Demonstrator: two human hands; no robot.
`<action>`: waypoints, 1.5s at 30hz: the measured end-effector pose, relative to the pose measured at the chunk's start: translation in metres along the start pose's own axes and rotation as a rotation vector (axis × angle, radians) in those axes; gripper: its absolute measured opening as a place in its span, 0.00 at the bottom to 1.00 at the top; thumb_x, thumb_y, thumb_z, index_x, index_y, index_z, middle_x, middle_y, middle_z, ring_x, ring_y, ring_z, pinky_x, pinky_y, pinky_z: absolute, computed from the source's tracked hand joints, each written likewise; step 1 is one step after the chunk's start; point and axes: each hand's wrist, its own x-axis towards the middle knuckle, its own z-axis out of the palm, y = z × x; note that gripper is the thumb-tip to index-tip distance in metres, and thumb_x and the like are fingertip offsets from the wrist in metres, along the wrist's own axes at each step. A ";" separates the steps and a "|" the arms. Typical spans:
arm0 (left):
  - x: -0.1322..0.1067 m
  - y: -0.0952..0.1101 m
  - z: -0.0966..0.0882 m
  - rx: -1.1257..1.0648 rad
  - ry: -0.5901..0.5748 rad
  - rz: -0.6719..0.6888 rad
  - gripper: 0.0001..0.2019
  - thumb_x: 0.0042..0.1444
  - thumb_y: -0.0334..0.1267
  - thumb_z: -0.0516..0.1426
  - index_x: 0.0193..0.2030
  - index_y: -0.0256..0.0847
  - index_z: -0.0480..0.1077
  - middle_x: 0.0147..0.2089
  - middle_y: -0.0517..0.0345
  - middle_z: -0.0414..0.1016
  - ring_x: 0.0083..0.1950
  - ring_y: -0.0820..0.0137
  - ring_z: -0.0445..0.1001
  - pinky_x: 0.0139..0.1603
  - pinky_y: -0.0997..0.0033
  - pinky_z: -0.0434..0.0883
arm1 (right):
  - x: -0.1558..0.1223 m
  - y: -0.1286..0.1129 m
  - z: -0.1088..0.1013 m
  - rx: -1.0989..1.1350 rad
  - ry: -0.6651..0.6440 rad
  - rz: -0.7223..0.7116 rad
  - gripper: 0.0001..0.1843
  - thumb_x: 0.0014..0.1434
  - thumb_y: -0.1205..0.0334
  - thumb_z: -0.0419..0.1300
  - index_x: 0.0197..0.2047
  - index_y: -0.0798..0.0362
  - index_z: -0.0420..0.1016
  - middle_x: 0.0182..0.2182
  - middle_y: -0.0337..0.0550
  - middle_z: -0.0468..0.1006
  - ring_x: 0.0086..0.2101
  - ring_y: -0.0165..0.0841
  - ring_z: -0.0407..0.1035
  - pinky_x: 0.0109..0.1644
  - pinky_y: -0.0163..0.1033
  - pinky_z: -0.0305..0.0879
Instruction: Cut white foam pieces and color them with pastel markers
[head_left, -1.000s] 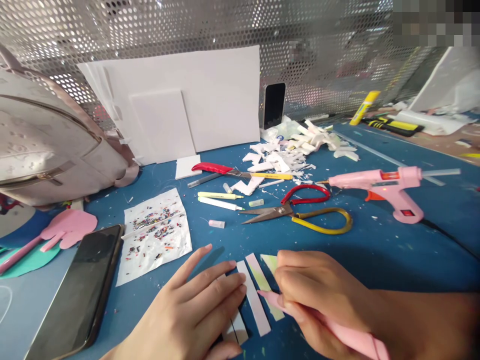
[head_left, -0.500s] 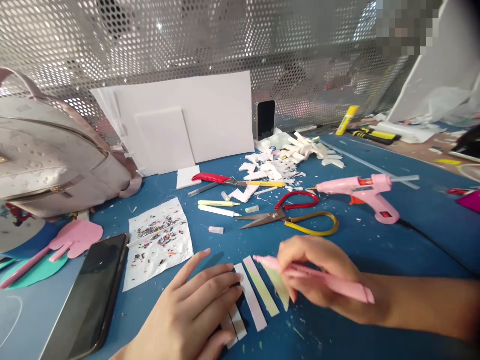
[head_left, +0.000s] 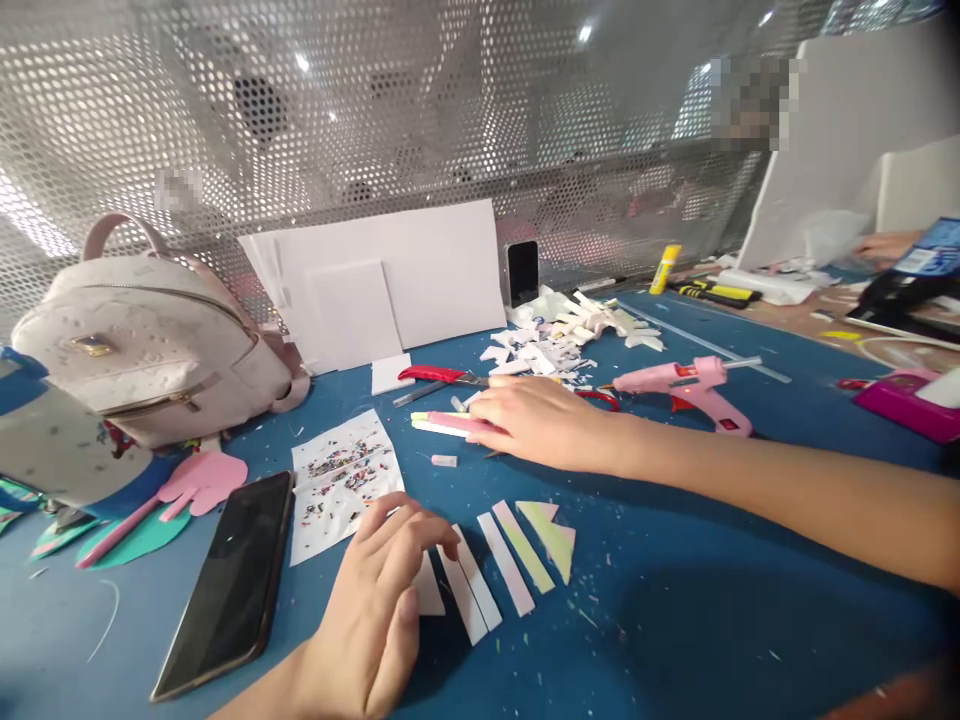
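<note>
Reaching across the blue table, my right hand [head_left: 536,420] has its fingers around a pink marker [head_left: 454,421], which lies against a white-and-green marker [head_left: 435,430]. My left hand [head_left: 386,590] hovers low with bent, slightly parted fingers and nothing in them. Beside its fingertips are two white strips [head_left: 471,585], and a white piece [head_left: 430,585] is partly under the hand. Farther right lie a pale pink strip [head_left: 507,565], a yellow-green strip [head_left: 525,547] and a yellow-green angular piece [head_left: 551,537] with pink corners. My right hand mostly hides the scissors.
A pink glue gun [head_left: 686,385], white scraps [head_left: 555,340] and a loose cap [head_left: 444,461] lie around the right arm. On the left are a phone [head_left: 225,590], a paper with colourful bits [head_left: 349,480] and a backpack [head_left: 157,340]. White boards [head_left: 442,270] lean at the back.
My right hand has carried the pink marker from the angular piece forward and left to the other markers. My left hand has drawn back from the strips. The camera view has shifted.
</note>
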 end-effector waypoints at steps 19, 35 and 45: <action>0.007 0.004 0.006 0.187 -0.123 -0.044 0.17 0.64 0.26 0.47 0.55 0.42 0.66 0.52 0.52 0.74 0.52 0.64 0.70 0.59 0.54 0.60 | 0.048 0.013 0.026 0.132 -0.021 0.136 0.04 0.50 0.65 0.64 0.30 0.54 0.72 0.24 0.41 0.72 0.26 0.33 0.64 0.31 0.39 0.52; 0.011 -0.002 0.003 0.366 -0.362 0.022 0.22 0.63 0.31 0.50 0.64 0.39 0.64 0.64 0.48 0.71 0.65 0.58 0.67 0.70 0.44 0.58 | -0.084 -0.021 0.041 0.866 0.059 -0.106 0.04 0.64 0.62 0.54 0.36 0.52 0.62 0.28 0.36 0.69 0.26 0.27 0.58 0.30 0.33 0.55; 0.010 -0.011 0.009 0.344 -0.269 0.074 0.20 0.63 0.31 0.48 0.61 0.37 0.67 0.63 0.51 0.72 0.62 0.59 0.69 0.68 0.46 0.59 | -0.079 -0.022 0.046 0.818 0.154 -0.226 0.03 0.62 0.63 0.58 0.38 0.51 0.66 0.27 0.34 0.72 0.26 0.26 0.61 0.30 0.32 0.56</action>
